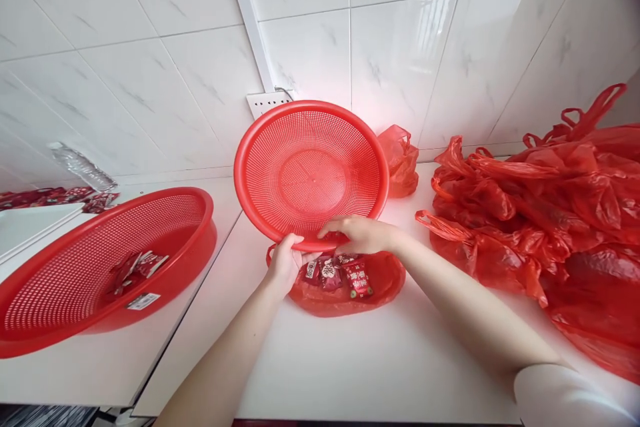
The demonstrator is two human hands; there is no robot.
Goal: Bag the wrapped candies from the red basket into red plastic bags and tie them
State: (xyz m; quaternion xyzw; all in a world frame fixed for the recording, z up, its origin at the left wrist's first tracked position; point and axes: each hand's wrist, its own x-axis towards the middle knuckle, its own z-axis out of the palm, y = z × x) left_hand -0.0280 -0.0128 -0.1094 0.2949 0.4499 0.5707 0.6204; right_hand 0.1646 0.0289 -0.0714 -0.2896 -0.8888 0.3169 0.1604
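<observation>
A round red perforated plastic basket [314, 180] is tilted on its side, its inside facing me, and no packets show in it. At the lower left of its rim, my left hand [287, 265] is closed, thumb over the edge. My right hand [363, 235] bends over the bottom of the same rim, fingers curled inside and thumb toward me. Directly beneath the rim lies an open red plastic bag [320, 303], spread on the white table. Small red snack packets [331, 275] with printed labels sit in it, partly hidden by the basket and hands.
At left stands another red basket [195, 247] with a few packets [145, 265] in it. Many filled red bags [550, 213] are heaped at right. One knotted bag [400, 163] rests by the tiled wall, near a power strip [260, 104]. A clear bottle [85, 167] lies far left.
</observation>
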